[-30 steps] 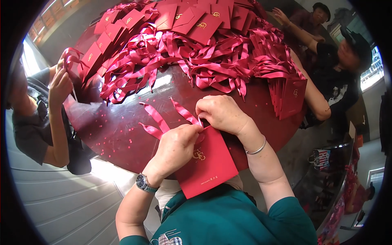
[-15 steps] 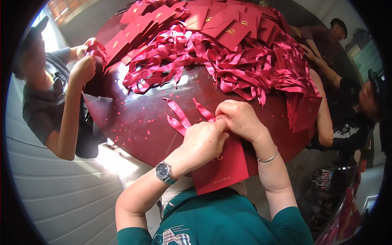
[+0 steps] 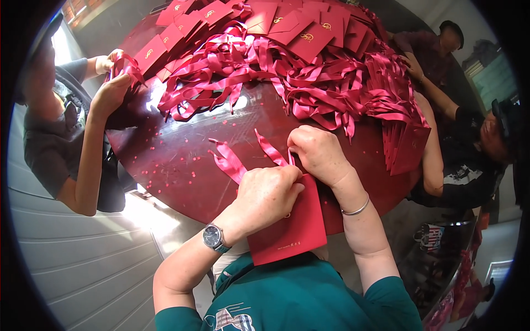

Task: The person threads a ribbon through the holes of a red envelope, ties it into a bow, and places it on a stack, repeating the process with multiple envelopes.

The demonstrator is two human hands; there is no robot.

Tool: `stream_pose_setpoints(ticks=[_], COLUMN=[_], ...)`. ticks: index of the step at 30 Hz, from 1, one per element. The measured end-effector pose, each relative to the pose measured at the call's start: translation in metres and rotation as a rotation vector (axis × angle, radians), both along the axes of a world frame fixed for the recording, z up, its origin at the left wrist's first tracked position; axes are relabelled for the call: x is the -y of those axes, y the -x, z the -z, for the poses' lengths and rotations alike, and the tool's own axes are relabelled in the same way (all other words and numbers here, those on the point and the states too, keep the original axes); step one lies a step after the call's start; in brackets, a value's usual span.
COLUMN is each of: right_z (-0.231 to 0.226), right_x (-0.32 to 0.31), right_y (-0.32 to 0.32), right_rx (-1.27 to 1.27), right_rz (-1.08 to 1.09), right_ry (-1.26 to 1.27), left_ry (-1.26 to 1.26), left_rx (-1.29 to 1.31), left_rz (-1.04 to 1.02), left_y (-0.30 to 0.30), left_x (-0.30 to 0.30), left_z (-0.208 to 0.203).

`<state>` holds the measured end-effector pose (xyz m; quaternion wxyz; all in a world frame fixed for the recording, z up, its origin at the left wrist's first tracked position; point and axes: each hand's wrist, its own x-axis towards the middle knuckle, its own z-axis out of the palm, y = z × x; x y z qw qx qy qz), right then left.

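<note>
A red paper gift bag (image 3: 292, 237) with gold print hangs at the table's near edge, its top under my hands. My left hand (image 3: 265, 193), with a watch at the wrist, is closed at the bag's upper edge. Pink-red ribbon (image 3: 231, 164) ends stick out beyond that hand, lying over the table. My right hand (image 3: 320, 151), a bangle at its wrist, pinches a narrow piece of the ribbon just above the bag's top right. The exact spot where the left fingertips grip is partly hidden.
Tangled ribbon handles (image 3: 221, 83) and red bags (image 3: 309, 41) cover the round table's (image 3: 210, 193) far side. More bags (image 3: 406, 146) stand at the right edge. A person (image 3: 66, 143) on the left handles ribbon; other people (image 3: 469, 149) sit at right. Small red bits (image 3: 190, 175) lie scattered.
My right hand has moved up and slightly left, away from my left hand, drawing a piece of ribbon up between them. The bag and left hand have shifted slightly left.
</note>
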<state>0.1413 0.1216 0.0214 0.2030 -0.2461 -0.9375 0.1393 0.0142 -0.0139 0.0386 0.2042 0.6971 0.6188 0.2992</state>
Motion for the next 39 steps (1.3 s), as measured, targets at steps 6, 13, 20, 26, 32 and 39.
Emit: stream_pose_setpoints(ticks=[6,13,20,26,32,39], right_z=[-0.001,-0.006,-0.018,-0.026,-0.013,-0.009], right_x=[0.004,0.010,0.007,-0.001,0.015,0.027], right_y=[0.002,0.003,0.003,-0.004,0.001,0.008], right_rx=[-0.024,-0.055,-0.279,0.049,-0.187,-0.022], right_rz=[0.029,-0.045,0.190,0.058,-0.165,-0.060], right_ry=[-0.080,-0.134,-0.011,1.032,1.205,0.904], left_ry=[-0.132,-0.048,-0.095,-0.228,-0.331,-0.268], left_rx=[0.004,0.022,0.084,0.032,0.122,-0.096], left_rz=[-0.019,-0.054,-0.122,-0.297,-0.083,-0.051], left_y=[-0.001,0.002,0.000,-0.010,-0.014,-0.018], left_x=[0.005,0.013,0.019,0.023,0.020,0.026], left_z=[0.005,0.001,0.007,0.005,0.002,0.005])
